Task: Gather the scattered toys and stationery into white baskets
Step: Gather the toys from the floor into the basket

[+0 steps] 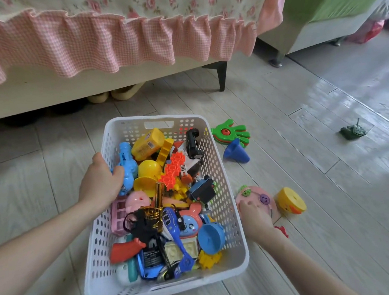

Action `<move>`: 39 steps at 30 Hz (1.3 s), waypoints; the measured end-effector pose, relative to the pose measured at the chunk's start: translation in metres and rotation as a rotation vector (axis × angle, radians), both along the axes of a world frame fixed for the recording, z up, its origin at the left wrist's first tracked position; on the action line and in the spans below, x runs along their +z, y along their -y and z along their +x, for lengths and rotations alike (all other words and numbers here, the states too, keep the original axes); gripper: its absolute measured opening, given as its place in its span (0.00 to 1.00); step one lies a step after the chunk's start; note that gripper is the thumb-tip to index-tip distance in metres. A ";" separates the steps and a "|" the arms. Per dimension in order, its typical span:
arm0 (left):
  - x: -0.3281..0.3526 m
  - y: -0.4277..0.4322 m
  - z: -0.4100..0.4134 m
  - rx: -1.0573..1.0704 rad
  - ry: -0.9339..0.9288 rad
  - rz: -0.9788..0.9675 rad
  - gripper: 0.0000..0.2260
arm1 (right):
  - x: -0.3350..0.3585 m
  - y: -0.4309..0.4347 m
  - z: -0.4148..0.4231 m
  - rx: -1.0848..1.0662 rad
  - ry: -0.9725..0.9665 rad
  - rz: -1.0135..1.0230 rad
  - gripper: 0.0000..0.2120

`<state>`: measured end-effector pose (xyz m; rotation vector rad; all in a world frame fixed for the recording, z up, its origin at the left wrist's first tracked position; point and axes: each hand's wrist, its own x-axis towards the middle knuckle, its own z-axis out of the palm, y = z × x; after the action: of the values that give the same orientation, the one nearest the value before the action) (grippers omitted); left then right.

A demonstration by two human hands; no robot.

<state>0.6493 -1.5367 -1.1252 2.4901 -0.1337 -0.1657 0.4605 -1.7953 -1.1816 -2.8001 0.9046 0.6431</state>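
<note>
Nearest, my right hand [255, 218] lies fingers spread on a flat pink disc toy [256, 198] on the floor just beside the white basket [233, 214]; light and stiff by my guess, best pinched at its rim. My left hand [100, 181], fingers curled, grips the basket's left rim. Beyond lie a yellow duck toy [291, 200], blue cone [235, 151], green hand clapper [231, 131] and, farthest, a toy tank [354, 130].

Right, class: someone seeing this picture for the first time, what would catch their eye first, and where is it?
The white basket in the middle of the floor, heaped with bright plastic toys. The left hand grips its left rim, while the right hand rests on a pink disc toy on the floor beside it. Behind hangs a pink gingham bed frill.
</note>
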 end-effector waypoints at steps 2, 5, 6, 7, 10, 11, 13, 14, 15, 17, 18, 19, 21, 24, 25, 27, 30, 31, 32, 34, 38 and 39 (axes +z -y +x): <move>-0.001 -0.001 0.001 0.000 -0.006 -0.004 0.16 | -0.004 0.003 0.001 -0.082 0.057 -0.009 0.11; -0.002 -0.002 0.003 0.006 -0.011 -0.002 0.16 | 0.010 0.013 0.014 -0.202 0.249 0.010 0.09; -0.002 -0.002 0.003 0.007 -0.013 -0.001 0.16 | 0.017 0.017 0.020 -0.217 0.337 0.045 0.10; -0.001 -0.002 0.003 0.008 -0.013 0.002 0.16 | 0.026 0.019 0.027 -0.222 0.423 0.086 0.11; 0.000 -0.001 0.002 0.012 -0.009 0.004 0.15 | 0.061 0.018 0.050 -0.211 0.648 0.158 0.06; 0.001 -0.001 0.001 0.012 -0.011 0.000 0.15 | 0.076 0.014 0.057 -0.193 0.713 0.187 0.06; 0.001 0.000 0.002 0.015 -0.015 -0.007 0.15 | 0.103 -0.001 0.072 -0.138 0.842 0.252 0.08; 0.002 0.000 0.002 0.017 -0.017 -0.009 0.15 | 0.114 -0.010 0.078 -0.103 0.901 0.276 0.10; 0.003 0.000 0.003 0.020 -0.020 -0.015 0.15 | 0.125 -0.021 0.082 -0.064 0.952 0.305 0.10; 0.004 0.000 0.001 0.011 -0.025 -0.043 0.15 | 0.144 -0.048 0.084 0.014 1.030 0.415 0.04; 0.004 0.001 0.000 0.002 -0.028 -0.059 0.15 | 0.150 -0.061 0.083 0.053 1.067 0.498 0.03; 0.005 -0.001 0.000 0.003 -0.030 -0.065 0.15 | 0.153 -0.074 0.081 0.081 1.088 0.597 0.02; 0.005 -0.002 0.000 0.022 -0.041 -0.063 0.13 | 0.152 -0.095 0.077 0.036 1.042 0.846 0.04; 0.007 -0.001 0.003 0.054 -0.064 -0.059 0.09 | 0.139 -0.117 0.072 -0.270 0.740 1.274 0.06; 0.006 -0.001 0.004 0.056 -0.071 -0.048 0.08 | 0.134 -0.122 0.070 -0.315 0.617 1.307 0.08; 0.007 0.000 0.004 0.069 -0.070 -0.032 0.10 | 0.121 -0.128 0.064 -0.278 0.412 1.285 0.08; 0.008 0.001 0.003 0.079 -0.058 -0.026 0.13 | 0.109 -0.132 0.058 -0.146 0.226 1.196 0.11; 0.008 0.001 0.004 0.080 -0.057 -0.024 0.13 | 0.105 -0.131 0.058 -0.089 0.221 1.123 0.14; 0.008 0.001 0.003 0.079 -0.057 -0.024 0.14 | 0.102 -0.129 0.057 -0.027 0.264 1.033 0.15; 0.007 0.001 0.004 0.078 -0.052 -0.021 0.14 | 0.100 -0.120 0.056 0.028 0.482 0.873 0.13; 0.007 0.000 0.003 0.070 -0.042 -0.011 0.15 | 0.101 -0.078 0.055 -0.180 0.894 0.642 0.08; 0.006 0.000 0.004 0.065 -0.038 -0.006 0.15 | 0.098 -0.064 0.054 -0.235 0.941 0.556 0.08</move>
<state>0.6530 -1.5366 -1.1191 2.4806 -0.0370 -0.1850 0.5143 -1.7318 -1.0835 -2.0483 0.6711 -0.3988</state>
